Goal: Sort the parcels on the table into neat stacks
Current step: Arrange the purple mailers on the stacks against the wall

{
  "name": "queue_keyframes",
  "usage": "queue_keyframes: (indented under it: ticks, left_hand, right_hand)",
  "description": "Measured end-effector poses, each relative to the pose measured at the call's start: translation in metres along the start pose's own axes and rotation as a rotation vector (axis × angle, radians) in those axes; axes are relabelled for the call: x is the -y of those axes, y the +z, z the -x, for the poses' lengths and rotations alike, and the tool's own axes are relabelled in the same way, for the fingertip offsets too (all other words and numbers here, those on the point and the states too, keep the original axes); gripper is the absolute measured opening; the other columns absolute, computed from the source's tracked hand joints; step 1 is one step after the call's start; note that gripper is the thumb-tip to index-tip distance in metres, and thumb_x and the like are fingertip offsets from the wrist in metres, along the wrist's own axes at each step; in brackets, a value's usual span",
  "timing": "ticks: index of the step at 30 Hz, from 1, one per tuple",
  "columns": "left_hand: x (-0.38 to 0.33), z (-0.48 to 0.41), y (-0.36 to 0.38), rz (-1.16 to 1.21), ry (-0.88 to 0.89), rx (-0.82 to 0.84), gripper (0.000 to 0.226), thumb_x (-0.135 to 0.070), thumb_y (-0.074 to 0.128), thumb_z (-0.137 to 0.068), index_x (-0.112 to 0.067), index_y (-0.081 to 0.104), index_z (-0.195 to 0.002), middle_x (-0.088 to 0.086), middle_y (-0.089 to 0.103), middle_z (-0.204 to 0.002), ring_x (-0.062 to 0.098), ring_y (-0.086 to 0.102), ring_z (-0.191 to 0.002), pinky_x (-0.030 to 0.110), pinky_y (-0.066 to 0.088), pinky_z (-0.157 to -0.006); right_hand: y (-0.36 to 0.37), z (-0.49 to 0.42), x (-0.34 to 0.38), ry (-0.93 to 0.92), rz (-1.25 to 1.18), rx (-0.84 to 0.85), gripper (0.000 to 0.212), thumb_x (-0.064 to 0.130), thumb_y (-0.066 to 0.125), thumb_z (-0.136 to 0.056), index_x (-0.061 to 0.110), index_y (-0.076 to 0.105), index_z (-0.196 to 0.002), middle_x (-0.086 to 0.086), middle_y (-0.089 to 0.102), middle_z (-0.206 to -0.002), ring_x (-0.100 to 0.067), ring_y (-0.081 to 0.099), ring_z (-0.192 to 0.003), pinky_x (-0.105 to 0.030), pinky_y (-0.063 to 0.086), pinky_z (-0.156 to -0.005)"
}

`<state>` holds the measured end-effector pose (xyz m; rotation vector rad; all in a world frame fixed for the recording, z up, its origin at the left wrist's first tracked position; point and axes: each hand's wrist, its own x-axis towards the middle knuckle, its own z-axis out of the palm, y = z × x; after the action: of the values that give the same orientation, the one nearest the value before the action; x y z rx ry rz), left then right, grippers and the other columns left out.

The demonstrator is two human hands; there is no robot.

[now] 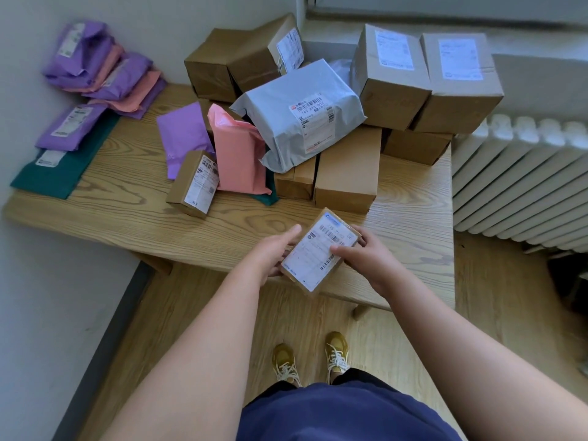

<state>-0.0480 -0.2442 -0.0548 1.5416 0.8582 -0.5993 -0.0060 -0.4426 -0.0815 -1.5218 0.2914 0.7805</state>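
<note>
We count roughly ten cardboard boxes, including the held box, though the pile hides some edges, so that number is loose. Poly mailers: at least four purple mailers, three pink mailers, two green mailers and one big grey mailer. We also see one table, one radiator, two shoes, and two hands: left hand and right hand.

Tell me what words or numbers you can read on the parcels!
"760 293 803", roughly: label on the grey mailer bag.
Label on the small box, held by left hand and right hand: too blurred.
All other labels: too small or blurred.
</note>
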Motion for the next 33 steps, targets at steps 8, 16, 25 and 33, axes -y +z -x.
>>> queue_keyframes:
  ticks: [8, 16, 25, 33]
  left_hand:
    - [0.005, -0.01, -0.001, 0.166, 0.185, 0.186, 0.104, 0.006, 0.077, -0.073, -0.041, 0.03, -0.153, 0.008, 0.065, -0.127, 0.025, 0.059, -0.12, 0.051, 0.047, -0.103]
    - [0.011, -0.017, 0.0, 0.167, 0.179, 0.16, 0.103, 0.01, 0.076, -0.071, -0.035, 0.033, -0.153, 0.01, 0.064, -0.129, 0.027, 0.06, -0.119, 0.052, 0.051, -0.099]
    - [0.013, -0.016, -0.016, 0.202, 0.148, 0.077, 0.052, -0.045, 0.076, -0.08, -0.016, 0.064, -0.122, 0.005, 0.073, -0.112, 0.024, 0.064, -0.112, 0.046, 0.047, -0.105]
    - [0.022, -0.001, -0.046, 0.489, 0.246, 0.069, 0.07, -0.042, 0.081, -0.054, -0.03, 0.053, -0.118, 0.004, 0.07, -0.113, 0.022, 0.062, -0.108, 0.04, 0.05, -0.085]
  right_hand:
    - [0.008, 0.006, 0.024, -0.182, 0.032, 0.165, 0.086, -0.02, 0.063, -0.08, 0.027, 0.042, -0.149, 0.003, 0.048, -0.146, -0.011, 0.047, -0.133, -0.027, 0.052, -0.094]
    - [0.005, 0.008, 0.007, -0.1, 0.135, 0.162, 0.087, -0.011, 0.064, -0.085, 0.033, 0.033, -0.154, 0.005, 0.041, -0.154, -0.019, 0.043, -0.139, -0.031, 0.051, -0.096]
    - [0.005, 0.001, 0.024, -0.045, 0.242, 0.054, 0.047, 0.052, 0.07, -0.085, 0.024, 0.061, -0.121, 0.005, 0.065, -0.121, -0.019, 0.056, -0.12, -0.047, 0.041, -0.107]
    - [0.059, -0.014, 0.043, -0.065, 0.185, 0.159, 0.052, 0.057, 0.068, -0.085, 0.017, 0.054, -0.115, -0.003, 0.066, -0.119, -0.023, 0.063, -0.114, -0.053, 0.049, -0.102]
